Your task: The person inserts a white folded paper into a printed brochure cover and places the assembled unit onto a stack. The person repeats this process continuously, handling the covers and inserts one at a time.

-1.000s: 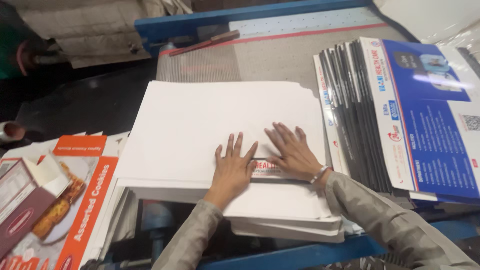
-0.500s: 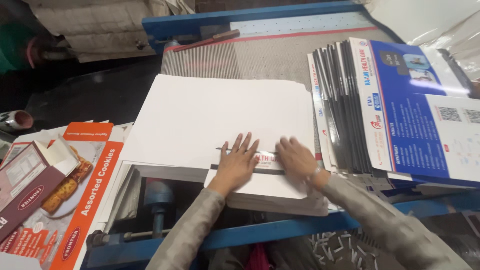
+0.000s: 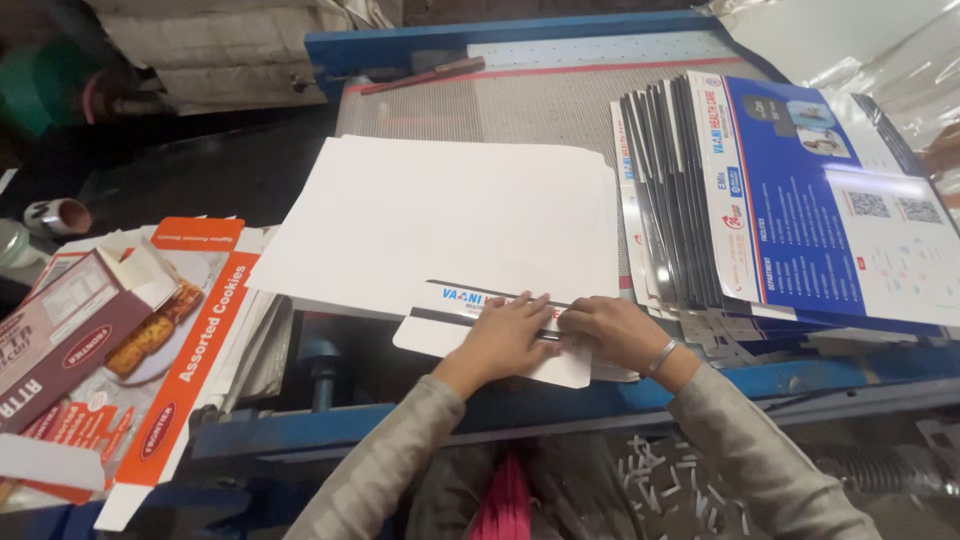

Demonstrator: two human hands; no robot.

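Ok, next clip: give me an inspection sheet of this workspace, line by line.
Surface: blue-framed machine table with a grey mesh bed.
Job's things: white sheet stack, blank side up; bottom card's printed flap pulled out at the near edge.
Clutter: fanned stack of blue printed cards to the right; orange cookie carton blanks and a folded brown carton to the left.
Grippers: left hand and right hand both flat on the flap, fingers together.
Cables: nothing seen.
Surroundings: white paper offcuts on the floor.
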